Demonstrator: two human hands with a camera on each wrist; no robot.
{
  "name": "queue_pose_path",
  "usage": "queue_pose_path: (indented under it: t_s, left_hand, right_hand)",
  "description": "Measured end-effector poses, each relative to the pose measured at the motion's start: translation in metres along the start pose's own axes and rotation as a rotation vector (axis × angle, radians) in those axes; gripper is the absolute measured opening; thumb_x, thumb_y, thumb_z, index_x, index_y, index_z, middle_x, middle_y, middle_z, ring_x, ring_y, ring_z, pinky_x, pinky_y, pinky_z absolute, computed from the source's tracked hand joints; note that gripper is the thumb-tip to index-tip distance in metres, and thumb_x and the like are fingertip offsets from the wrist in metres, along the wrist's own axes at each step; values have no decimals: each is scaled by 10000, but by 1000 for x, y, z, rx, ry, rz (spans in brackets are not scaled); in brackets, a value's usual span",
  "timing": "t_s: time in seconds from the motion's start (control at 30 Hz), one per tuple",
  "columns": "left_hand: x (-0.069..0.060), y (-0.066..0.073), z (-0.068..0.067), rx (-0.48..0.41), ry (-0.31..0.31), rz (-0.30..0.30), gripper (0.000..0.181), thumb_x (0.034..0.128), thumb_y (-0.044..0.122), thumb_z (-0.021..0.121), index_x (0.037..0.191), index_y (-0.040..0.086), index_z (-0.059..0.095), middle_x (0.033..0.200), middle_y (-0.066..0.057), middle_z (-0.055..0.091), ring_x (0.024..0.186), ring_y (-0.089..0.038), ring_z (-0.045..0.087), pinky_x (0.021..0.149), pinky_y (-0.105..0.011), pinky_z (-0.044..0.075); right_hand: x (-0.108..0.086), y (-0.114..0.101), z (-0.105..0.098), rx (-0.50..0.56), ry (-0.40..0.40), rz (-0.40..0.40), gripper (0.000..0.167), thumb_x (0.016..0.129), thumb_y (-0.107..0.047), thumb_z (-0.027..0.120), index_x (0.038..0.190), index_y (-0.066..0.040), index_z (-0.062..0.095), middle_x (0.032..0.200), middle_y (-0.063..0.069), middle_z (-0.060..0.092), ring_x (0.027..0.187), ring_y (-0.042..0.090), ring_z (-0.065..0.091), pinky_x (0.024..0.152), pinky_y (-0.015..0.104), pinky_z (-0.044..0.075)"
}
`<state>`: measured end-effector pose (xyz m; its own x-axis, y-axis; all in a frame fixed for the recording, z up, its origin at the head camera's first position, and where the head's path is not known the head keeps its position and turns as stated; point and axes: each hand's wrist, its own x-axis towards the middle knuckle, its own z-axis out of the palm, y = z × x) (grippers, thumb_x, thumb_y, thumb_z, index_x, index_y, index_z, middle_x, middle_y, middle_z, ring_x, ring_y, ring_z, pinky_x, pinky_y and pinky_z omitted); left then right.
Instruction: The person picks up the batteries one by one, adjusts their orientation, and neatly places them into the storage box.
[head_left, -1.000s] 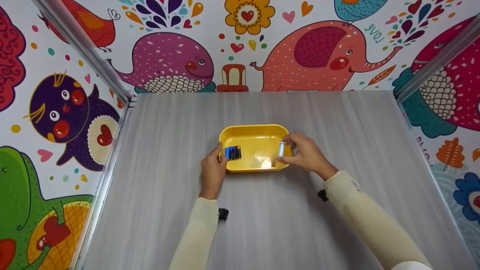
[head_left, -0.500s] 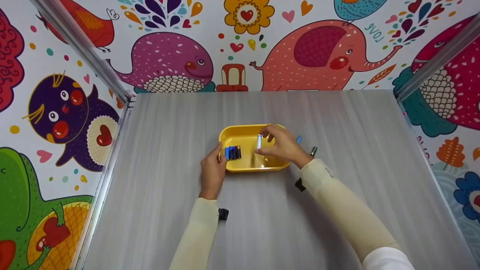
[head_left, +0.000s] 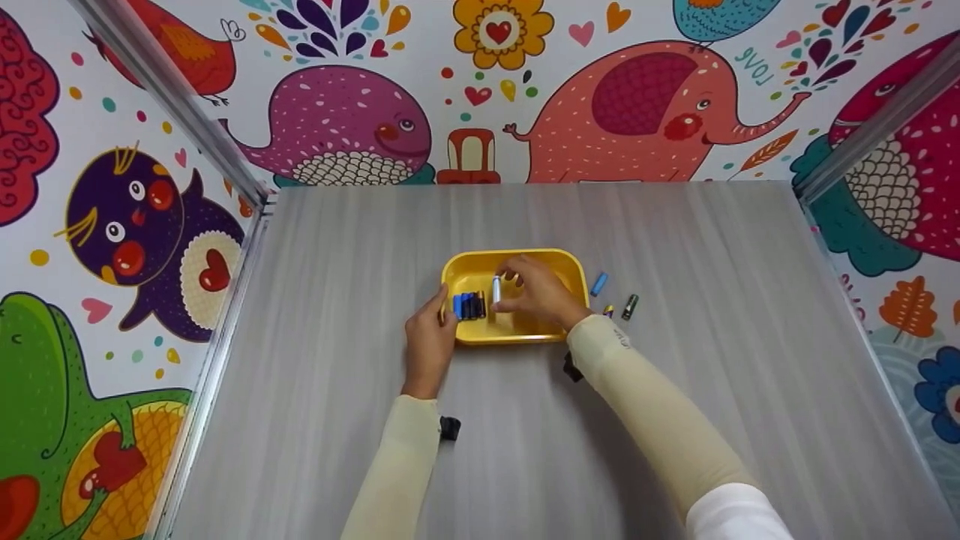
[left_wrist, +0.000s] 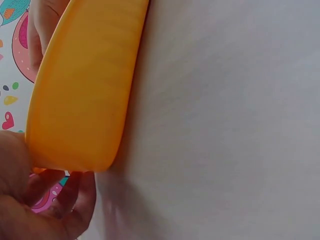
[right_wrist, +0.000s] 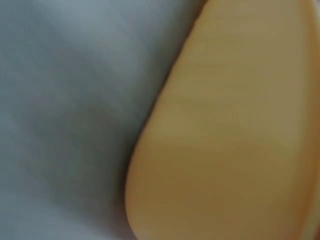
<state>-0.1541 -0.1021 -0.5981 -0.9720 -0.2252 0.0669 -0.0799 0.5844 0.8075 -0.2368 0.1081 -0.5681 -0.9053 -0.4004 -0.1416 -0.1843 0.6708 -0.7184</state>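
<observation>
A yellow tray [head_left: 517, 340] lies on the grey table, its outer wall [left_wrist: 82, 100] filling much of the left wrist view and its side [right_wrist: 225, 150] much of the right one. My left hand [head_left: 430, 346] grips the tray's left end, fingers [left_wrist: 80, 200] curled at its outside. Over the tray, my right hand [head_left: 541, 292] pinches a white battery [head_left: 496, 289] between thumb and fingers. Several blue and dark batteries [head_left: 469, 306] stand side by side in the tray's left part, a small gap left of the white one.
Right of the tray lie a light blue battery [head_left: 599, 283], a dark green battery [head_left: 631, 307] and a small yellow-and-purple one [head_left: 608, 310], partly hidden. Metal rails [head_left: 232, 300] and colourful printed walls [head_left: 480, 97] border the table [head_left: 345, 247].
My right hand has carried the white battery leftward across the tray, close to the row. The loose batteries on the right have come into view. My left hand keeps its grip.
</observation>
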Motion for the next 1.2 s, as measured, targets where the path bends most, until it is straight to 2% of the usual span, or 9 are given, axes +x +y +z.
queue_pose_path:
  t_s: [0.2, 0.47, 0.57, 0.77, 0.97, 1.2]
  left_hand:
    - [0, 0, 0, 10, -1, 0, 505, 983, 90, 624, 1475, 180, 554, 1454, -12, 612, 961, -156, 609, 876, -326, 582]
    - [-1, 1, 0, -20, -12, -2, 498, 986, 94, 593, 1478, 157, 544, 1480, 1, 584, 1025, -123, 609, 873, -298, 562]
    - [-1, 1, 0, -19, -8, -2, 499, 982, 95, 594, 1474, 161, 549, 1478, 6, 584, 1022, -121, 609, 863, -295, 558]
    - [-1, 0, 0, -22, 0, 4, 503, 973, 78, 605, 1467, 156, 558, 1466, -3, 597, 999, -135, 608, 848, -302, 555]
    - [0, -1, 1, -28, 1, 6, 500, 973, 67, 607, 1464, 148, 562, 1463, -8, 600, 1127, -120, 624, 966, -336, 561]
    - [1, -2, 2, -6, 18, 31, 492, 968, 60, 615, 1453, 132, 575, 1442, -27, 619, 1208, -158, 635, 1003, -357, 551]
  right_hand:
    - [8, 5, 11, 30, -13, 72, 476, 796, -359, 879, 1190, -268, 629, 1186, -10, 606, 1120, 234, 550, 1035, 398, 516]
    - [13, 16, 23, 27, 0, -19, 531, 769, -383, 898, 1184, -166, 646, 1125, 52, 642, 1034, 227, 559, 954, 376, 507]
    - [14, 20, 25, 18, 10, -37, 537, 759, -395, 902, 1171, -162, 649, 1110, 43, 642, 1018, 215, 561, 948, 368, 508]
    - [14, 23, 29, -9, 9, -36, 520, 734, -415, 916, 1130, -187, 669, 1084, -2, 639, 1006, 192, 573, 963, 374, 519]
    - [14, 23, 31, -60, 4, -22, 503, 719, -432, 921, 1100, -213, 679, 1085, -27, 628, 997, 184, 569, 962, 369, 515]
    - [13, 22, 32, -111, 6, -22, 514, 728, -455, 908, 1121, -205, 690, 1109, -27, 619, 1021, 186, 553, 972, 368, 503]
